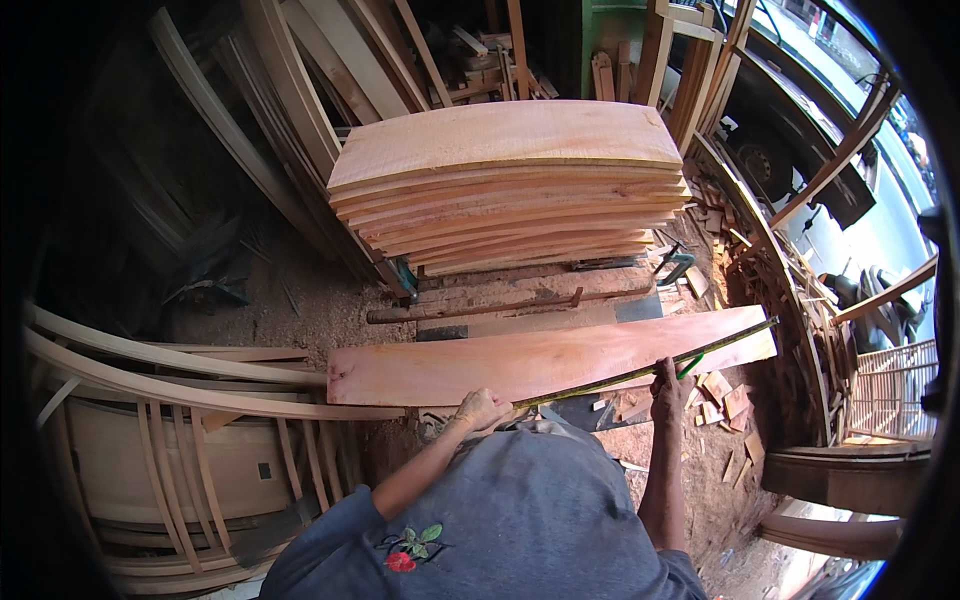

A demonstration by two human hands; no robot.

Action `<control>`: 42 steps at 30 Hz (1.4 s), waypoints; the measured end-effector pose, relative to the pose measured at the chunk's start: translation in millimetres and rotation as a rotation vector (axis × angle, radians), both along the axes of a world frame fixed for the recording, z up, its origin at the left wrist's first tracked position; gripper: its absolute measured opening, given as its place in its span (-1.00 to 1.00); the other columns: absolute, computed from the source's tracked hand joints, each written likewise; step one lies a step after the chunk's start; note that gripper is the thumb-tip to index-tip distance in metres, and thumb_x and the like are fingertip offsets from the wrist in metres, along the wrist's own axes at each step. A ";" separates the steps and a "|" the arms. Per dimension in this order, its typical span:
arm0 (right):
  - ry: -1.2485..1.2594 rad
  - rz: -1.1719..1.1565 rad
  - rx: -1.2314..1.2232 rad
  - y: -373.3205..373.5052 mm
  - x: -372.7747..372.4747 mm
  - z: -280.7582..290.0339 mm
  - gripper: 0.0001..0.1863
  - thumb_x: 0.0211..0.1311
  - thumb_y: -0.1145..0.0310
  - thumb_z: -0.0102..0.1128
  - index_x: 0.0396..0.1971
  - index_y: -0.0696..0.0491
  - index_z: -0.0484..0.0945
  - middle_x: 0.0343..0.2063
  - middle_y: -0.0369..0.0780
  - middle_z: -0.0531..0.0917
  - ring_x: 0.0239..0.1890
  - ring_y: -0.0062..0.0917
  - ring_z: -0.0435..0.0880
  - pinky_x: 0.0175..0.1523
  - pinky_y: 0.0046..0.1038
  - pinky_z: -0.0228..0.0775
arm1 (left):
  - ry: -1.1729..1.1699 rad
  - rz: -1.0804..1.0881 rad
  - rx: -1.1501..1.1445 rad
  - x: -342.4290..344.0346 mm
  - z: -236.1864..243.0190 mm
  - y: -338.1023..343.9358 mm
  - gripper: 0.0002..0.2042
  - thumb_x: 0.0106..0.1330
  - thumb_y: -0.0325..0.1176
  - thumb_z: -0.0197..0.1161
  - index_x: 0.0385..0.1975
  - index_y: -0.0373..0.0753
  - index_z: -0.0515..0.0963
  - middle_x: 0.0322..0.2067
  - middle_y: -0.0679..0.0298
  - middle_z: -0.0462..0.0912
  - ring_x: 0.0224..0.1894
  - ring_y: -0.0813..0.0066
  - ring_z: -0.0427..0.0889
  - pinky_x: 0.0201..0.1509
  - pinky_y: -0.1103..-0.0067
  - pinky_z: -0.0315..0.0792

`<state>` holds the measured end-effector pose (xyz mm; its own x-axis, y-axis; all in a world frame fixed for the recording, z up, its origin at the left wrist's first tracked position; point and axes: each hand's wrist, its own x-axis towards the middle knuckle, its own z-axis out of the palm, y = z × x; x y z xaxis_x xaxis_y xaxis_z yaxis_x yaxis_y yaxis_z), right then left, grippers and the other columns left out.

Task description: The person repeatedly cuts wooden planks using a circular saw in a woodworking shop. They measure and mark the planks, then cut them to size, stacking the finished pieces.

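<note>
A long pale wooden board lies crosswise in front of me, its right end slightly farther away than its left. A dark-and-yellow tape measure blade stretches diagonally over its near edge to the right end. My left hand is closed around the blade's near end, at the board's front edge. Farther right, my right hand is closed on the blade, fingers partly hidden. A green loop sticks out beside that hand; what it belongs to is hidden.
Beyond the board, a tall stack of similar planks rests on a rough wooden support. Curved timber strips and a slatted frame stand at left. Wood offcuts litter the floor at right. A vehicle is outside, upper right.
</note>
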<state>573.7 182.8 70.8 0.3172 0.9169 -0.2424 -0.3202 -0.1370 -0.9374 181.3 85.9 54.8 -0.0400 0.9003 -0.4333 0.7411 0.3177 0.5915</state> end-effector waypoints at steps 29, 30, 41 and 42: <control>-0.340 0.512 0.065 -22.0 -129.4 20.5 -0.68 0.42 0.20 0.32 -0.46 0.13 0.67 -0.61 -0.36 0.62 -0.63 -0.75 0.43 -0.53 -0.58 0.23 | -0.292 -0.100 -0.123 73.0 42.6 82.7 -0.53 0.26 0.05 0.28 -0.23 -0.32 0.75 -0.39 -0.02 0.76 -0.27 0.23 0.79 -0.14 0.35 0.60; -0.291 0.440 0.029 -18.8 -124.9 22.4 -0.68 0.42 0.20 0.32 -0.46 0.13 0.67 -0.62 -0.37 0.61 -0.64 -0.76 0.42 -0.54 -0.58 0.22 | -0.256 -0.100 -0.144 71.0 41.9 83.4 -0.52 0.27 0.06 0.28 -0.22 -0.32 0.75 -0.37 -0.03 0.77 -0.25 0.23 0.79 -0.12 0.35 0.60; -0.256 0.457 0.035 -24.7 -129.6 21.6 -0.71 0.43 0.24 0.30 -0.45 0.11 0.65 -0.62 -0.38 0.60 -0.61 -0.74 0.44 -0.51 -0.56 0.22 | -0.420 -0.113 -0.124 57.0 13.4 67.5 -0.60 0.29 -0.05 0.31 -0.30 -0.37 0.71 -0.52 0.22 0.66 -0.47 0.46 0.63 -0.35 0.46 0.51; -0.258 0.476 0.047 -25.6 -128.4 24.2 -0.71 0.43 0.24 0.30 -0.46 0.11 0.65 -0.62 -0.37 0.61 -0.61 -0.74 0.44 -0.51 -0.56 0.23 | -0.451 -0.107 -0.125 55.7 9.9 66.4 -0.59 0.30 -0.05 0.29 -0.28 -0.38 0.72 -0.52 0.21 0.66 -0.46 0.46 0.63 -0.34 0.45 0.50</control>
